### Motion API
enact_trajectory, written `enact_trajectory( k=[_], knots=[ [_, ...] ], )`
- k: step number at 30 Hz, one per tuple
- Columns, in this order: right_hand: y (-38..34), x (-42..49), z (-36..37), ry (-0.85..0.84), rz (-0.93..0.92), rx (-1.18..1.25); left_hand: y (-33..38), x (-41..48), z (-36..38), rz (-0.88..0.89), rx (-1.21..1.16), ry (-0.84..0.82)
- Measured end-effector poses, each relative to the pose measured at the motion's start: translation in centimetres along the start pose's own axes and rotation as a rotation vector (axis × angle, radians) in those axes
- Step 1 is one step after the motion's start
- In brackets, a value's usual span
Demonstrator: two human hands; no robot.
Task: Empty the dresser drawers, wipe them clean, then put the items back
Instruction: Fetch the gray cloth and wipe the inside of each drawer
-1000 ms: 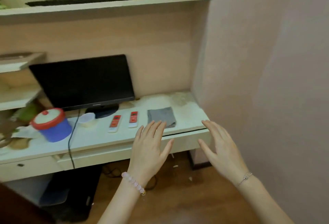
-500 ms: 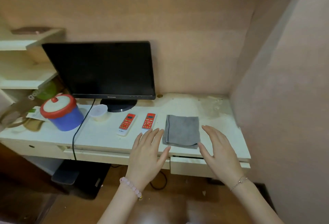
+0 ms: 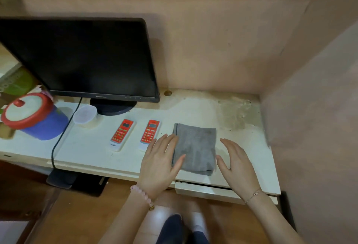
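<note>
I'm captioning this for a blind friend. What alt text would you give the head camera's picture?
A person's open left hand and right hand flank a folded grey cloth on a white desk, above a drawer. To the left lie two red remotes, a dark monitor and a red-lidded blue pot.

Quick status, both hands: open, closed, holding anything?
Left hand: open, fingers straight, holding nothing, at the left edge of the grey cloth.
Right hand: open, holding nothing, just right of the cloth.
</note>
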State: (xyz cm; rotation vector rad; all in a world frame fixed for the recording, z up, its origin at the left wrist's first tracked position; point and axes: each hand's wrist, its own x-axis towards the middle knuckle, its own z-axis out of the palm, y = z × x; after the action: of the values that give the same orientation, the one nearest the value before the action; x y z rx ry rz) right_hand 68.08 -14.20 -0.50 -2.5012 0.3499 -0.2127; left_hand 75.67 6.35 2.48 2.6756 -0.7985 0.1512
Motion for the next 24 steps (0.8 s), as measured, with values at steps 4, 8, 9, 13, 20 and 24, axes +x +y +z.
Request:
enact_trajectory(
  k=[4, 8, 9, 13, 20, 24],
  knots=[
    [1.3, 1.0, 1.9, -0.055, 0.086, 0.009, -0.7, 2.0, 1.2, 0.06, 0.007, -0.068],
    [1.6, 1.7, 4.0, -0.109, 0.286, 0.16, -2.1, 3.7, 2.1, 0.112, 0.005, -0.127],
    [1.6, 1.9, 4.5, -0.115, 0.352, 0.224, -2.6, 4.1, 2.2, 0.117, -0.004, -0.146],
    [1.6, 3.0, 5.9, -0.09, 0.591, 0.437, -4.5, 5.3, 2.9, 0.122, -0.019, -0.203],
    [1.1, 5.4, 7.0, -0.044, 0.895, 0.731, -5.6, 6.0, 3.7, 0.113, -0.064, -0.232],
    [0.3, 6.1, 7.5, -0.164, 0.89, 0.754, -6.2, 6.3, 3.7, 0.118, -0.083, -0.216]
  ],
)
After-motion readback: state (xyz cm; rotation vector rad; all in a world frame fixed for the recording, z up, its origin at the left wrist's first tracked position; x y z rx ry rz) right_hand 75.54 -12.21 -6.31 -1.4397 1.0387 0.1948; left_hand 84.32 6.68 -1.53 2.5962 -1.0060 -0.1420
